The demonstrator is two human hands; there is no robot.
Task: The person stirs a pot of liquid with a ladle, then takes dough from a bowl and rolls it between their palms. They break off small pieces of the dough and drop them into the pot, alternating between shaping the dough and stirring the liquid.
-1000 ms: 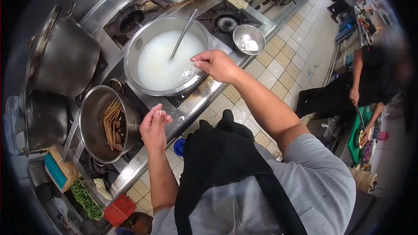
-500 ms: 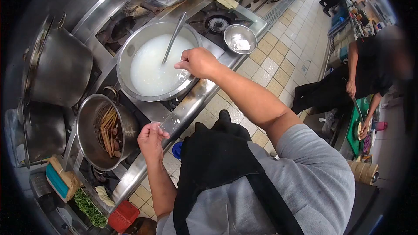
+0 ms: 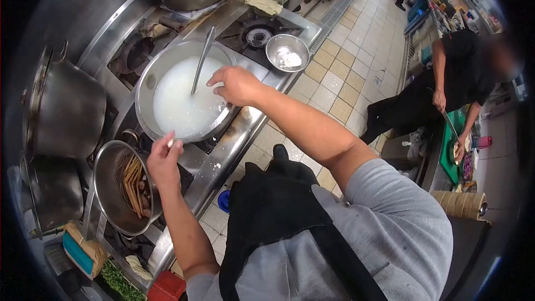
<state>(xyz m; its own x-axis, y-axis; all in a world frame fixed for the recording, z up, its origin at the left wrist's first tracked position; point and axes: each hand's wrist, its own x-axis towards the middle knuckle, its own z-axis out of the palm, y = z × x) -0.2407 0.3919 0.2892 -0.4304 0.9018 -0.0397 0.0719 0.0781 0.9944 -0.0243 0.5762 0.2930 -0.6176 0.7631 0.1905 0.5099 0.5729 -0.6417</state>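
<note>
Steel stove [image 3: 244, 128] | basin [image 3: 146, 100] | small bowl [image 3: 275, 48] | pots [image 3: 72, 111] | cloths [image 3: 263, 4] | white crumbs [image 3: 217, 165]

basin [image 3: 146, 103] 1 | utensil [image 3: 202, 59] 1 | small bowl [image 3: 273, 54] 1 | stick-filled pot [image 3: 106, 181] 1 | green board [image 3: 447, 159] 1 | red container [image 3: 166, 287] 1

Head cam, wide-angle, looks fwd & down past apron [image 3: 276, 206] onto stove [image 3: 202, 168], close.

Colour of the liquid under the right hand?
Liquid: cloudy white, best seen in the head view.
</note>
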